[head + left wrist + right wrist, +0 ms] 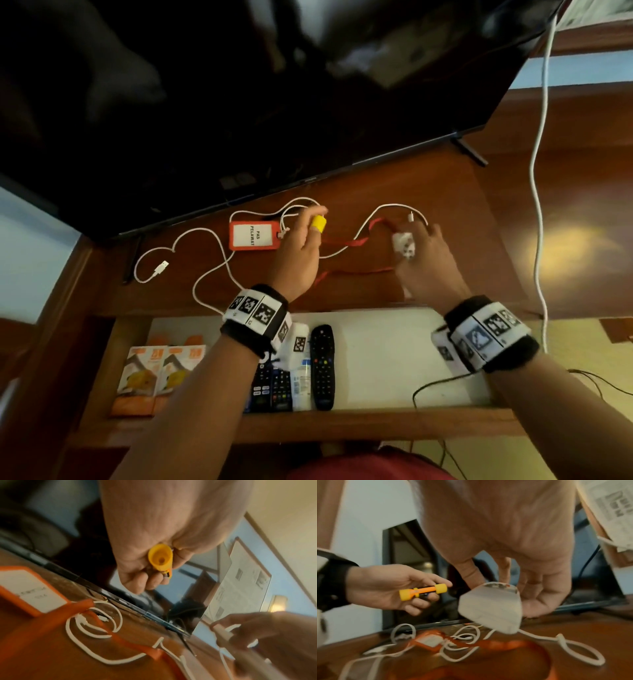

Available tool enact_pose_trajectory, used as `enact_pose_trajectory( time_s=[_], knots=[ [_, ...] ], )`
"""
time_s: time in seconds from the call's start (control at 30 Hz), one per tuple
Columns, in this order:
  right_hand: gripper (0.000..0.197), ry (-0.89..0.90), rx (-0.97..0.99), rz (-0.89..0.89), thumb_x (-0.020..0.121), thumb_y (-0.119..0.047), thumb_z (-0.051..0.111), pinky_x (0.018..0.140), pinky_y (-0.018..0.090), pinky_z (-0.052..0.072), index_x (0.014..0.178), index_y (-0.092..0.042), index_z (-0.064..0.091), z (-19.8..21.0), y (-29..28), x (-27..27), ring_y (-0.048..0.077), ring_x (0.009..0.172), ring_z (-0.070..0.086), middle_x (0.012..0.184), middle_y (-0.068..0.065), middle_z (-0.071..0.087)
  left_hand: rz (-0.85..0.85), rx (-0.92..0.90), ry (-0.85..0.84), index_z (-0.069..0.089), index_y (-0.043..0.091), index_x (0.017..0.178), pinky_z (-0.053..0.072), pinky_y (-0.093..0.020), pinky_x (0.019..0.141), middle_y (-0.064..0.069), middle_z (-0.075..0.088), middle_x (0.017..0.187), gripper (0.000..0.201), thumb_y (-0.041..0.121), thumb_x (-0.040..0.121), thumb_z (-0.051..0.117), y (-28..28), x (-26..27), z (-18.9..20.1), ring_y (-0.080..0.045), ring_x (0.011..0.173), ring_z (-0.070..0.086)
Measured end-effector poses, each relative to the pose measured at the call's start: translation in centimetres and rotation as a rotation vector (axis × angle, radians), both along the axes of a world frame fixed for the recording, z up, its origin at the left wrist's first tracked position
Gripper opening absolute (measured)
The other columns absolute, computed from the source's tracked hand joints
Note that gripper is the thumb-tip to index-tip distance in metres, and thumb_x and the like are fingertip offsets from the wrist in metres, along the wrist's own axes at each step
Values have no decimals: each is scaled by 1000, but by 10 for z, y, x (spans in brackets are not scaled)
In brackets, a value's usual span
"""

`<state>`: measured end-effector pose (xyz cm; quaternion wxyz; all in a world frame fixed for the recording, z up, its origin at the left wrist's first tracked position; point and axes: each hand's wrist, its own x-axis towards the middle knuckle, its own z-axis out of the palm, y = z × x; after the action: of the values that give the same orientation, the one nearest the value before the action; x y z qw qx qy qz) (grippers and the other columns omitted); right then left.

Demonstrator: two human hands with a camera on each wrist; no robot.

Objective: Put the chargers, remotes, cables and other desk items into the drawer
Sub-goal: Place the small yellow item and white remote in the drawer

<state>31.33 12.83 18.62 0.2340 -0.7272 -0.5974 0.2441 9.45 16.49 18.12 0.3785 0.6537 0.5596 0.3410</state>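
Note:
My left hand (301, 243) grips a small yellow and orange flashlight (318, 224) (160, 559) (423, 591) above the desk. My right hand (424, 253) holds a white charger block (404, 247) (489, 607) just off the desk, its white cable (565, 642) trailing down. An orange ID card holder (251, 235) with its orange lanyard (352, 242) lies between the hands, tangled with white cables (205, 253). The open drawer (394, 356) below holds three black remotes (322, 368), a white tube (301, 380) and two orange cartons (154, 377).
A large black TV (239, 102) stands on the wooden desk (496, 222) right behind the items. A long white cable (537, 205) hangs down at the right. A black wire (442, 382) crosses the drawer's right part.

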Motion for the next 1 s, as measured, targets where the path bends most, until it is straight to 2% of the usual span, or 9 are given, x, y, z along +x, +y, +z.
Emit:
enact_pose_trajectory(
  time_s=[0.17, 0.3, 0.4, 0.47, 0.57, 0.67, 0.83, 0.9, 1.0],
  knots=[
    [39, 46, -331, 233, 84, -17, 69, 80, 31, 43, 121, -16, 58, -45, -41, -24, 35, 111, 60, 115, 12, 62, -220, -325, -121, 59, 30, 115, 54, -42, 69, -21, 64, 99, 21, 22, 97, 53, -55, -3, -38, -24, 78, 59],
    [41, 17, -643, 295, 77, -27, 83, 69, 39, 57, 109, -14, 59, -82, -55, -28, 30, 95, 66, 107, 9, 65, -297, -495, 17, 56, 17, 111, 53, -43, 68, -18, 67, 87, 21, 17, 95, 68, -86, 2, -87, -20, 69, 60],
    [34, 32, -770, 300, 79, -20, 84, 67, 48, 64, 101, -6, 62, -103, -56, -34, 38, 84, 74, 101, 17, 69, -264, -708, 98, 56, 17, 119, 62, -40, 66, -22, 70, 101, 32, 11, 92, 73, -89, 9, -115, -27, 76, 69],
    [31, -11, -806, 355, 79, -19, 85, 71, 45, 64, 99, -5, 67, -115, -55, -37, 31, 80, 75, 100, 17, 75, -230, -791, 157, 61, 14, 110, 64, -49, 72, -22, 69, 110, 29, 5, 88, 77, -89, 15, -129, -37, 88, 74],
    [27, -115, -859, 512, 80, -30, 85, 69, 33, 59, 92, -14, 67, -126, -52, -46, 25, 72, 67, 99, 14, 78, -191, -813, 274, 66, 6, 103, 64, -51, 74, -19, 69, 111, 26, 0, 83, 81, -90, 23, -142, -38, 93, 74],
    [24, -192, -811, 577, 75, -33, 87, 75, 29, 51, 85, -22, 69, -138, -51, -54, 21, 84, 59, 106, 6, 72, -233, -804, 403, 70, -3, 102, 63, -50, 79, -20, 68, 104, 22, 3, 84, 81, -91, 27, -149, -34, 89, 71],
    [32, -225, -784, 596, 76, -23, 86, 88, 33, 53, 102, -10, 73, -153, -48, -62, 31, 110, 65, 119, 12, 69, -303, -770, 572, 70, -4, 93, 62, -43, 81, -23, 74, 104, 18, 7, 84, 80, -90, 35, -151, -37, 95, 72],
    [46, -242, -767, 582, 77, -27, 85, 91, 34, 52, 114, -4, 71, -157, -48, -62, 32, 113, 64, 121, 14, 68, -325, -720, 645, 69, -2, 92, 61, -40, 79, -21, 73, 104, 19, 11, 83, 80, -91, 37, -153, -37, 97, 72],
    [48, -221, -750, 531, 75, -22, 87, 89, 36, 54, 114, -2, 66, -164, -48, -62, 32, 112, 64, 122, 15, 67, -326, -642, 687, 65, 0, 100, 58, -41, 83, -21, 69, 111, 22, 13, 86, 77, -93, 37, -157, -38, 102, 68]
  ],
)
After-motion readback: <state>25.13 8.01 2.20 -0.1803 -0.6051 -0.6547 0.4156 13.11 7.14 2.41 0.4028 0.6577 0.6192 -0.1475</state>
